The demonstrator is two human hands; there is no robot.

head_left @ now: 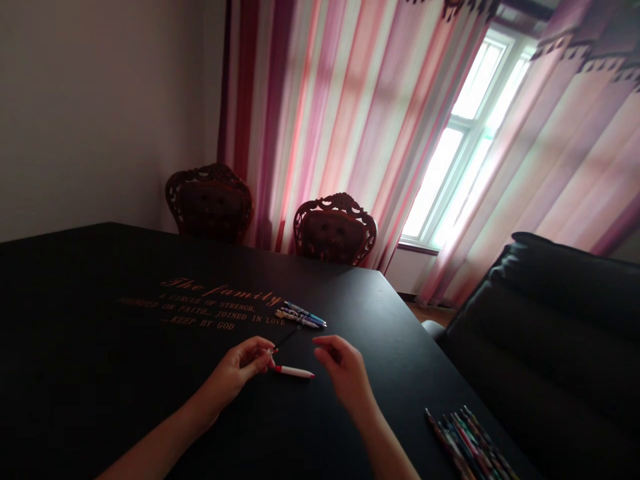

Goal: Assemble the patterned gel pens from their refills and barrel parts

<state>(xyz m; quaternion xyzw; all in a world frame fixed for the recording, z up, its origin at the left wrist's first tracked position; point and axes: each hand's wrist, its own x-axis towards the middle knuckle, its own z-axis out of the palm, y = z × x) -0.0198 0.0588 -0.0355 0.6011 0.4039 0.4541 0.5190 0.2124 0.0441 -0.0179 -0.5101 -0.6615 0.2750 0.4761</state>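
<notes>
My left hand [250,358] pinches a thin dark pen refill [289,338] near its lower end, and the refill slants up to the right. Just right of those fingertips, a white pen barrel with red ends [295,372] lies on the black table. My right hand [340,363] is raised to the right of the barrel, its thumb and forefinger apart with nothing visible between them. Beyond both hands, several white and blue pens [303,315] lie side by side on the tabletop.
More pens [467,443] lie in a row near the right edge of the black table [125,400]. Two carved chairs [210,203] [335,230] stand at the far side. A black leather seat [550,333] is at the right, with striped curtains and a window behind.
</notes>
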